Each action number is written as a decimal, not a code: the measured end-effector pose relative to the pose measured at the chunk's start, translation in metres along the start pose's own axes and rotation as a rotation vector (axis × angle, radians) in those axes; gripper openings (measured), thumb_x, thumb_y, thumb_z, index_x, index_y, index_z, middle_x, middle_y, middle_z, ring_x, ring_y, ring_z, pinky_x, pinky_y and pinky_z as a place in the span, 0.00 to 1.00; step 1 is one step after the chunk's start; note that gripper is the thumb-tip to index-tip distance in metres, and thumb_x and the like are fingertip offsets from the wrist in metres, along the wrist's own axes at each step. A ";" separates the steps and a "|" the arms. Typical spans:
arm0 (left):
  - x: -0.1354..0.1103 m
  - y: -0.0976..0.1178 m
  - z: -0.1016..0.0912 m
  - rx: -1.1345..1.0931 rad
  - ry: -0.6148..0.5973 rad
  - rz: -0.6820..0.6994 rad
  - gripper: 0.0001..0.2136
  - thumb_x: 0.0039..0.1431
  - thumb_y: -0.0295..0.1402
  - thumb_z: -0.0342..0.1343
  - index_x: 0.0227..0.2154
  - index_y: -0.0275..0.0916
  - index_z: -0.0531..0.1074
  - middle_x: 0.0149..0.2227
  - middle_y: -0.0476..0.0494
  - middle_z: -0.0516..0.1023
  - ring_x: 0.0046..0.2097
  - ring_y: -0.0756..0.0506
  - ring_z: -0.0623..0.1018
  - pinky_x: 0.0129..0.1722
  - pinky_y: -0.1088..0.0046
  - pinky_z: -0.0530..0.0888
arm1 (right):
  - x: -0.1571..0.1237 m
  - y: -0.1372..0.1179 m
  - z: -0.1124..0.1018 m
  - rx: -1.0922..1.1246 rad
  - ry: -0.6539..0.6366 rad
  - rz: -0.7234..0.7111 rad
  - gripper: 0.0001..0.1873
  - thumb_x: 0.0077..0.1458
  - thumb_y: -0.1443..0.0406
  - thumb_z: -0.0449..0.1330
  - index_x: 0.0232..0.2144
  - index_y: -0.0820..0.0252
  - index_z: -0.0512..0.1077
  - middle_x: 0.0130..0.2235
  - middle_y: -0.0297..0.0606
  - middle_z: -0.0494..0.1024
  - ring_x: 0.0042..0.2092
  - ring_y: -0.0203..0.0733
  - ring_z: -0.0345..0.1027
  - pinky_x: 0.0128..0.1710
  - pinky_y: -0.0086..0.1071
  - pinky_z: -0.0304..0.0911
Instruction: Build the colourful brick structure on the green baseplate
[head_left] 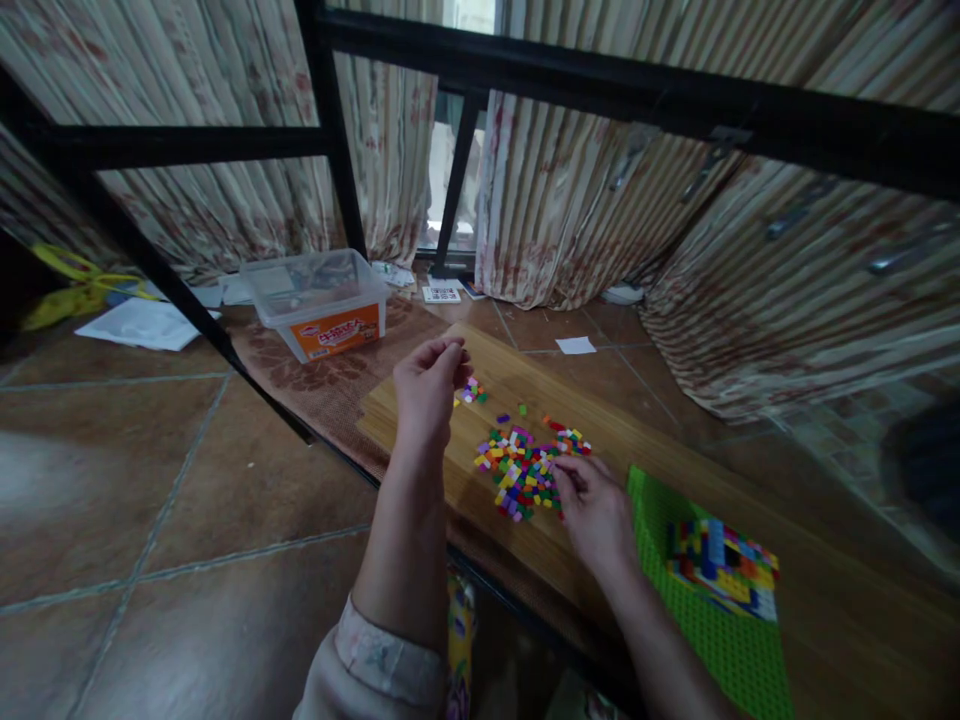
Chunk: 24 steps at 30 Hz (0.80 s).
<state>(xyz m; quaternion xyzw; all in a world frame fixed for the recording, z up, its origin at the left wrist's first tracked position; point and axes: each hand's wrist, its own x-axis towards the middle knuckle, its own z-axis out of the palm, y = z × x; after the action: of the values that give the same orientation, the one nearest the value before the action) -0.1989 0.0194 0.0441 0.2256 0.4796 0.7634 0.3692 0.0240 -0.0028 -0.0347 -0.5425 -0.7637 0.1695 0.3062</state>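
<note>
A loose pile of small colourful toy bricks [517, 470] lies on the wooden board [420, 420]. My right hand [596, 505] reaches down to the pile's right edge, thumb and fingers pinched together among the bricks; what sits between the fingertips is too small to make out. Above the board's far left part, my left hand [429, 385] is held closed, fingertips together, and its contents are hidden. A smaller cluster of bricks [472, 391] lies just beside it. Right of my right hand, a built block of bricks [724, 565] stands on a green studded baseplate [652, 530].
A clear plastic tub [322, 300] with an orange label stands beyond the board at left. Black metal frame bars [345, 150] cross in front. Curtains [570, 200] hang behind, and papers [576, 345] lie on the tiled floor [285, 470].
</note>
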 end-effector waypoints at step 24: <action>-0.002 0.001 0.001 -0.036 -0.040 -0.118 0.06 0.46 0.31 0.61 0.29 0.36 0.75 0.25 0.49 0.75 0.25 0.55 0.71 0.26 0.80 0.67 | 0.021 -0.037 0.033 -0.357 -0.135 -0.132 0.08 0.49 0.62 0.64 0.34 0.55 0.76 0.37 0.40 0.76 0.42 0.49 0.66 0.47 0.42 0.59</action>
<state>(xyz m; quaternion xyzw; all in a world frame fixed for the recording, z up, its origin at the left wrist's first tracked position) -0.1971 0.0182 0.0451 0.2055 0.4708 0.7441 0.4271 -0.0291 0.0056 -0.0315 -0.5245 -0.8342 0.0468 0.1637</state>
